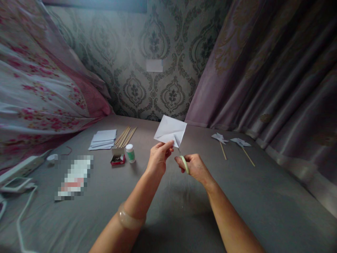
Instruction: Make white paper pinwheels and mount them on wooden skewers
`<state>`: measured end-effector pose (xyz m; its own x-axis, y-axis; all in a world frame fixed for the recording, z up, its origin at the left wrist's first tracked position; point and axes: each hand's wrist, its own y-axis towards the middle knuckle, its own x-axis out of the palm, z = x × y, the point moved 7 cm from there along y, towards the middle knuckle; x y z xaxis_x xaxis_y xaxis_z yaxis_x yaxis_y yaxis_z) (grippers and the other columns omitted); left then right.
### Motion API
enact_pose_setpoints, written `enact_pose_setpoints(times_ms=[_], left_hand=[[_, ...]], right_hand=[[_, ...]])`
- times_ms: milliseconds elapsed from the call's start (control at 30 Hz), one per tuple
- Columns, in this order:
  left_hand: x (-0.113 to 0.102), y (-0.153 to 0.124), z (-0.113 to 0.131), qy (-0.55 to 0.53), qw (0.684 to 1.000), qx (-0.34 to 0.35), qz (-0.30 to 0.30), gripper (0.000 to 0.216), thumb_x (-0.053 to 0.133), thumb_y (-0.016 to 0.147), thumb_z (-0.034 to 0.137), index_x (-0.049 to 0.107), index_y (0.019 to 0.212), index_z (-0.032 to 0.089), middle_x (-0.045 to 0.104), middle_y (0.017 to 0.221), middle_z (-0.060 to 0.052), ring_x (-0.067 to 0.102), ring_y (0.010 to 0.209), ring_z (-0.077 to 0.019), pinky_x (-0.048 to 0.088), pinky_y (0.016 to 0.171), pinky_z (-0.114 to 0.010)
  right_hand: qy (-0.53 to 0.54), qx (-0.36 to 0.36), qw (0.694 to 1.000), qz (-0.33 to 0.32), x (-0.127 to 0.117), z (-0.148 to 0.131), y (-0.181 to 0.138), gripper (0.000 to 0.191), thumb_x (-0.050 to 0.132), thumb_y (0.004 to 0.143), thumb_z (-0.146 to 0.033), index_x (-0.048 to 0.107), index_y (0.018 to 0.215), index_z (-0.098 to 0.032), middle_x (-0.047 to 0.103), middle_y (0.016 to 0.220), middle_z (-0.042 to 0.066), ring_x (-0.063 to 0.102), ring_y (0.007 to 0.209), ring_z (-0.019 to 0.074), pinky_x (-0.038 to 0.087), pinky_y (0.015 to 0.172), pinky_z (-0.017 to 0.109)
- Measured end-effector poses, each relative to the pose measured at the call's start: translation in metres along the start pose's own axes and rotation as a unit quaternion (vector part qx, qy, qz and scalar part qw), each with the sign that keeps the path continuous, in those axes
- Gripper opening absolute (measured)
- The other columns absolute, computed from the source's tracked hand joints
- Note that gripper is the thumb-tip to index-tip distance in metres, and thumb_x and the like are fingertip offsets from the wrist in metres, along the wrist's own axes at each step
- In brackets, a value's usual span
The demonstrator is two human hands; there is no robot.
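A white square of paper with crease lines is pinched at its lower edge by my left hand, thumb on top. My right hand is closed round the pale green handle of a pair of scissors. The scissors' blades meet the paper's lower corner, close to my left thumb; how far they reach into it I cannot tell. Both hands are raised over the grey sheet.
On the left lie stacked papers, wooden sticks, a red box of small dark pieces, a white-and-green bottle and a power strip. Two paper pinwheels on sticks, one nearer and one farther right, lie at right.
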<state>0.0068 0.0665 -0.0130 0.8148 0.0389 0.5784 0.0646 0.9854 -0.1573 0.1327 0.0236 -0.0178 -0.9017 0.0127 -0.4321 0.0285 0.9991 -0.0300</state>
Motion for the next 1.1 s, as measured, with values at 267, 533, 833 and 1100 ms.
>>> enact_pose_setpoints(times_ms=[267,533,833,1100], left_hand=[[-0.0001,0.0011,-0.0008,-0.005,1.000,-0.004,0.003,0.031,0.084,0.042,0.027,0.062,0.060,0.013,0.058,0.055,0.002,0.049,0.050,-0.0059,0.035,0.054,-0.021],[-0.0010,0.0015,-0.0019,-0.009,1.000,-0.001,0.003,0.031,0.084,0.043,0.026,0.062,0.060,0.013,0.058,0.056,0.002,0.049,0.050,-0.0057,0.035,0.054,-0.021],[-0.0001,0.0036,-0.0039,-0.013,1.000,-0.003,-0.004,0.034,0.085,0.042,0.027,0.061,0.061,0.012,0.059,0.057,0.002,0.049,0.049,-0.0049,0.036,0.053,-0.020],[-0.0005,0.0031,-0.0030,-0.010,1.000,-0.009,0.003,0.034,0.083,0.041,0.026,0.060,0.061,0.012,0.058,0.055,0.002,0.049,0.049,-0.0050,0.036,0.053,-0.019]], right_hand=[[0.000,0.012,1.000,0.003,-0.0001,0.0012,0.0004,0.042,0.063,0.071,-0.049,0.053,0.047,-0.016,0.051,0.044,-0.001,0.040,0.041,0.0077,0.030,0.045,0.022],[0.003,0.013,1.000,0.001,0.0002,0.0036,0.0014,0.041,0.062,0.071,-0.048,0.054,0.048,-0.015,0.051,0.044,-0.001,0.040,0.041,0.0077,0.029,0.044,0.022],[-0.009,0.021,1.000,0.001,0.0001,0.0042,0.0017,0.042,0.062,0.072,-0.049,0.052,0.048,-0.016,0.049,0.043,-0.002,0.039,0.041,0.0071,0.028,0.044,0.022],[-0.011,0.022,1.000,-0.001,-0.0001,0.0038,0.0006,0.043,0.062,0.073,-0.049,0.052,0.047,-0.016,0.045,0.041,-0.004,0.034,0.039,0.0058,0.027,0.043,0.021]])
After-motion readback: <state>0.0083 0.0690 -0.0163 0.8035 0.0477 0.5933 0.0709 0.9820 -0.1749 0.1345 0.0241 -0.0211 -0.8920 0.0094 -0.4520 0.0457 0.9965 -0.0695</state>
